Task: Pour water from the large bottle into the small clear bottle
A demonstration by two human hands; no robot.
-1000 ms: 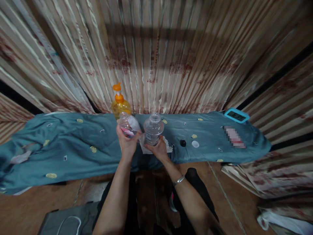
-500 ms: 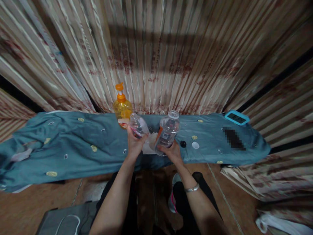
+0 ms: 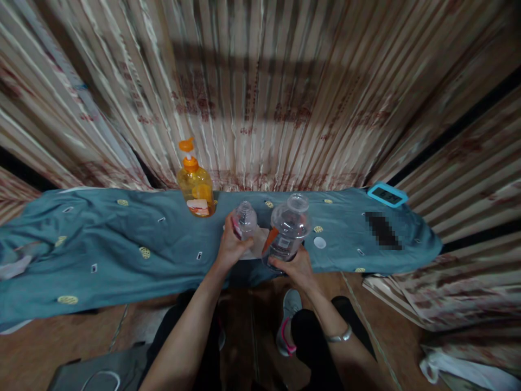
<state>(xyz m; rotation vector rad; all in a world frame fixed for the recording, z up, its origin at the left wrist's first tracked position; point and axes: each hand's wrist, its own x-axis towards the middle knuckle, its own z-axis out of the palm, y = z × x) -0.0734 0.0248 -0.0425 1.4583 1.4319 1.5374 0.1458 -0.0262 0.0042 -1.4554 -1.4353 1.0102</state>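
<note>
Small bottle [image 3: 246, 218]; left hand [image 3: 233, 247] curled round its lower part; larger bottle [image 3: 290, 224]; right hand [image 3: 298, 266] gripping near base

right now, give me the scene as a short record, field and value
left hand: around smaller clear bottle
right hand: around larger clear bottle, near its base
between bottles: white paper, lying on teal cloth
back left: yellow pump bottle, standing
right side: white disc, blue-framed clock
backdrop: pleated curtain

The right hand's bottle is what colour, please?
The bottle is clear with an orange patch: head view.
</note>
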